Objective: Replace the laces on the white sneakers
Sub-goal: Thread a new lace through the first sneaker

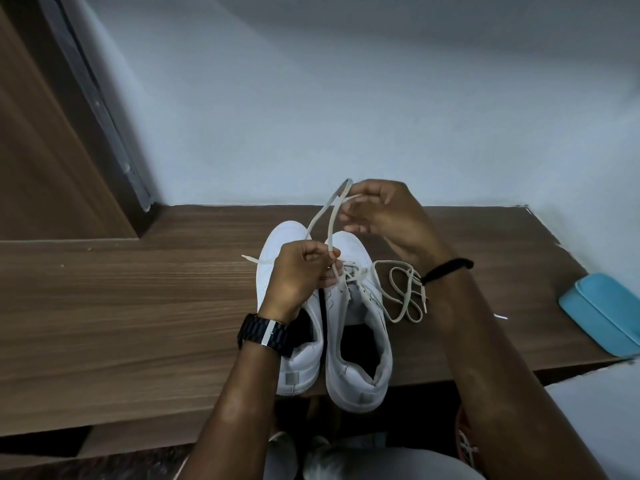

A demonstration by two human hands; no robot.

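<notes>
Sneakers: two, white, side by side on the wooden counter (138,306), toes away from the person. Left hand (294,275) over left sneaker (301,358), fingers curled, pinching a lace (330,233) near the eyelets of right sneaker (360,341). Right hand (381,213) raised above the toes, fingertips pinching the same lace's upper loop. Lace strands run slack between both hands. Second lace (405,296), loose, coiled on counter just right of right sneaker. Black watch (265,334) on left wrist; black band (446,268) on right wrist. One blue case (602,313) at counter's right edge.
</notes>
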